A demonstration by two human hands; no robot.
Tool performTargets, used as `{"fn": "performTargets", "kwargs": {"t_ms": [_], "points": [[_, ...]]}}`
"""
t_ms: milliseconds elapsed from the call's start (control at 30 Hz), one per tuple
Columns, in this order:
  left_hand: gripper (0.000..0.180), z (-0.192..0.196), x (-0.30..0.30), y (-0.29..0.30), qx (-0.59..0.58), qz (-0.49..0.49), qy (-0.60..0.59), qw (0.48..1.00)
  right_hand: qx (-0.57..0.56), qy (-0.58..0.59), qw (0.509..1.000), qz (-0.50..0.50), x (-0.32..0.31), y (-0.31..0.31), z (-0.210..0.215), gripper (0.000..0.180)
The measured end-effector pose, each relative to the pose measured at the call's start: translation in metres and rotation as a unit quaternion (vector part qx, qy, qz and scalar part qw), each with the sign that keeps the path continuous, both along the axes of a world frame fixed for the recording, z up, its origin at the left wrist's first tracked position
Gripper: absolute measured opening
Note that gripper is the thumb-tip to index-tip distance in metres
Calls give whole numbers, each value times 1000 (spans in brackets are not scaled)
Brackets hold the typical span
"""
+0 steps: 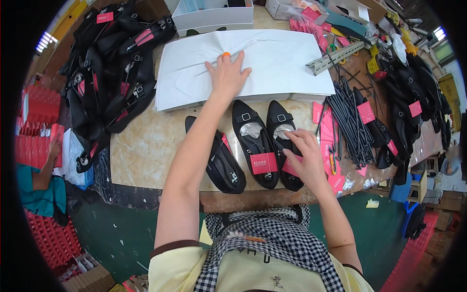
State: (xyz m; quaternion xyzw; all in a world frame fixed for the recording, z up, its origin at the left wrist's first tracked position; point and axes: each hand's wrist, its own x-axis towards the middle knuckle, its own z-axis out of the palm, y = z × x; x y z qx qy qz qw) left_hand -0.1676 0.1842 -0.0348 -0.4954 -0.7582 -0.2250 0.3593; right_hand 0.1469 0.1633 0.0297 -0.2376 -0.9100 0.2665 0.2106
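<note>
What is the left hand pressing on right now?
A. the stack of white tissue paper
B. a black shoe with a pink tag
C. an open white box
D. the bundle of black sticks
A: the left hand lies flat with fingers spread on the stack of white tissue paper, which wrinkles under it, while the right hand touches a black shoe.

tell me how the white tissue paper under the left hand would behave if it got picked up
The white tissue paper is probably floppy and light: it puckers into creases under the left hand. The top sheet would likely slide off the stack, since the sheets lie loose. It seems easy to tear or crumple.
</note>
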Motion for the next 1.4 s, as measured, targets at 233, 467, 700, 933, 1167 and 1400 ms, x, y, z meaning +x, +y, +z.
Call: {"fn": "performTargets", "kwargs": {"t_ms": [233,467,700,933,1167,1400], "points": [[17,106,192,-114,-104,-487,-301,813,-690,198,662,-216,24,23,14,52],[14,95,185,-153,96,-388,-358,844,-594,72,799,48,3,-1,15,52],[51,52,143,-187,119,-252,-595,754,-161,138,957,197,-53,-65,45,81],[66,34,140,-212,-151,-71,-361,917,-512,234,825,44,-132,-11,16,38],[42,37,108,-191,-151,-2,-579,802,-630,315,708,53,-124,5,26,46],[25,13,109,-224,244,-294,-847,371,-694,303,652,34,-90,25,18,59]]}}
